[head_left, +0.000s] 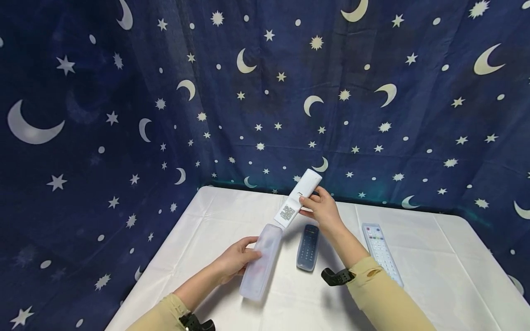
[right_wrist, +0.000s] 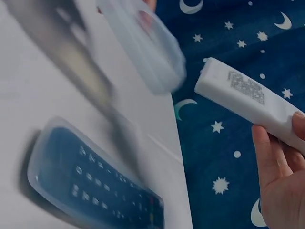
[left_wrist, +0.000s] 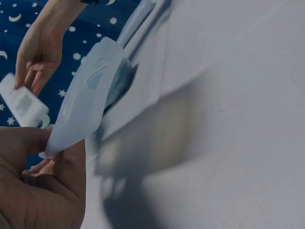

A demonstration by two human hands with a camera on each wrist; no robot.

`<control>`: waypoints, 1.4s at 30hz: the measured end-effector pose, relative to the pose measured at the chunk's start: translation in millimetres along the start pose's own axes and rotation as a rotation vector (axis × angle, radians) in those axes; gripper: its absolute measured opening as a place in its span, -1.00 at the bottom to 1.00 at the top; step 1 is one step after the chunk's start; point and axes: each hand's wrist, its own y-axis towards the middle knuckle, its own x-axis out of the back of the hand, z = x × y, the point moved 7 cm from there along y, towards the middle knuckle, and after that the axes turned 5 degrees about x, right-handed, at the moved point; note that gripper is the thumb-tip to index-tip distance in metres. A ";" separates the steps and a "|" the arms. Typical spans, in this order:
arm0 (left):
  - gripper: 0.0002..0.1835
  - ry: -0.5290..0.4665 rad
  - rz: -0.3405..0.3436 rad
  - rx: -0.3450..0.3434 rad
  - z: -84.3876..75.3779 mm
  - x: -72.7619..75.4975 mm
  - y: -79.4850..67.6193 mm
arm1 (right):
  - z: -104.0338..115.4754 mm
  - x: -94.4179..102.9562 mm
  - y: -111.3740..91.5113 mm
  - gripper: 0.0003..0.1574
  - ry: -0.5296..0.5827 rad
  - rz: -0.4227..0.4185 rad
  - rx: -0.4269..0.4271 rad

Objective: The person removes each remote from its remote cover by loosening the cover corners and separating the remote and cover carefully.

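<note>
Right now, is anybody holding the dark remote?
No, the dark remote lies on the table; the left hand holds a cloudy case, the right hand a white remote.

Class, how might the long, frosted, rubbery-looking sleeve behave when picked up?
The frosted sleeve would probably flex: its walls look thin. It is likely light, seeming empty, with the left hand showing faintly through. Its broad, flattish shape should resist rolling.

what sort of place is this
Probably a staged recording corner, though I can't be sure: a blue moon-and-star curtain hangs behind and to the left of a white-covered table, and black devices are strapped at both wrists.
</note>
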 end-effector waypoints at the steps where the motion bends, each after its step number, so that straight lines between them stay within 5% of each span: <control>1: -0.29 0.000 -0.002 -0.001 1.0 1.4 0.1 | 1.5 2.9 0.4 -0.24 0.000 -0.013 0.005; 12: -0.27 -0.009 -0.075 -0.026 -8.4 24.8 1.5 | 1.0 8.4 -4.7 -0.34 -0.112 0.014 0.022; 21: -0.32 0.000 -0.210 -0.010 -16.5 69.2 8.4 | -8.9 -8.8 -13.3 -0.45 -0.316 0.116 0.103; 27: -0.32 -0.007 -0.240 0.005 -15.1 86.3 12.8 | -15.2 -25.3 -20.1 -0.43 -0.438 0.174 0.156; 36: -0.31 0.043 -0.245 0.033 -9.8 98.3 22.5 | -22.5 -45.7 -37.6 -0.60 -0.685 0.259 0.350; 42: -0.32 0.088 -0.247 0.059 -6.6 105.1 26.7 | -25.4 -62.8 -50.2 -0.54 -0.865 0.359 0.564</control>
